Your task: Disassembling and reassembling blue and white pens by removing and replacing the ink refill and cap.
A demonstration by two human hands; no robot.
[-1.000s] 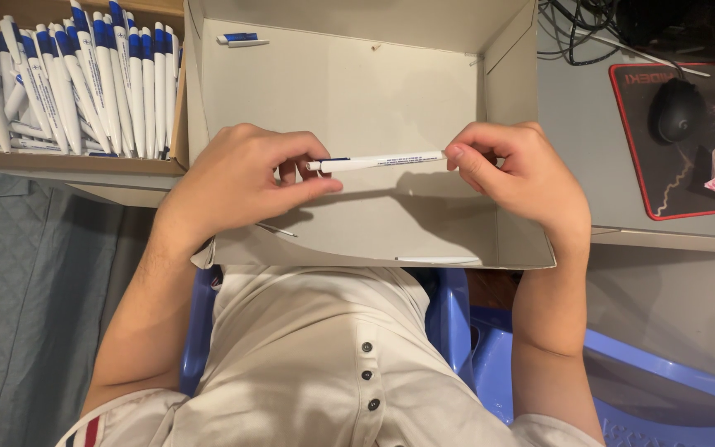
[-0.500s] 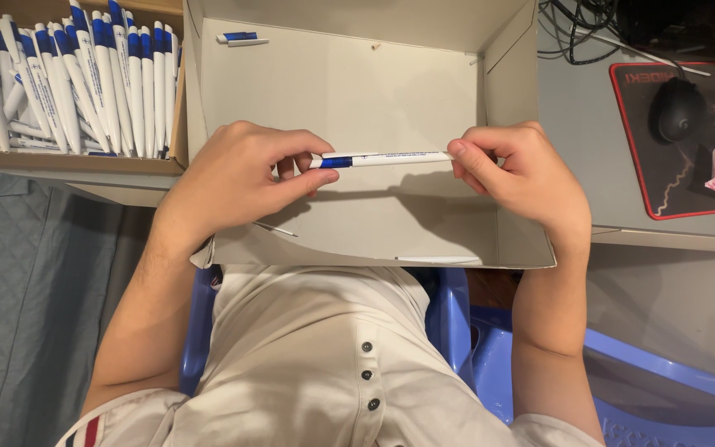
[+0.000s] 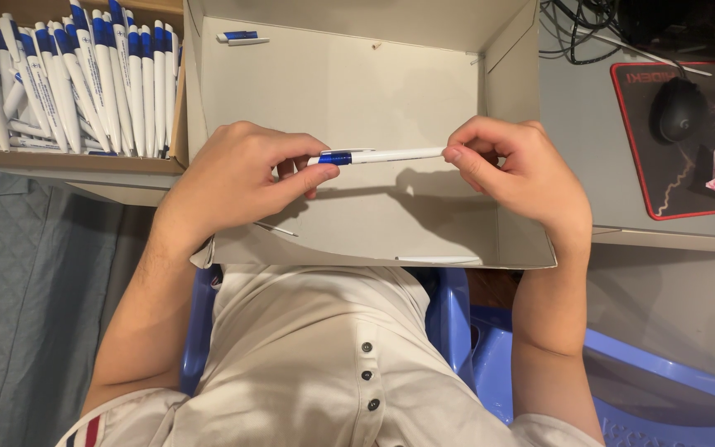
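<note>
- Left hand (image 3: 237,178) pinches the blue end of a white pen (image 3: 378,156), held level above the grey box (image 3: 357,91).
- Right hand (image 3: 519,170) grips the white tip at 3 o'clock.
- Loose pen (image 3: 240,37) at 11 o'clock; pen stack (image 3: 68,79) at 9.

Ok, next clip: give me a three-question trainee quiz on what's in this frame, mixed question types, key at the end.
1. True or false: both hands grip one pen.
2. Where does the lone pen lie? A) on the mouse pad B) in the far left corner of the grey box C) on the person's lap
3. Fill in: the stock of blue-and-white pens sits in a tray to the ____ of the grey box.

Key
1. True: the left hand pinches the blue end, the right hand the white end.
2. B
3. Left
</note>
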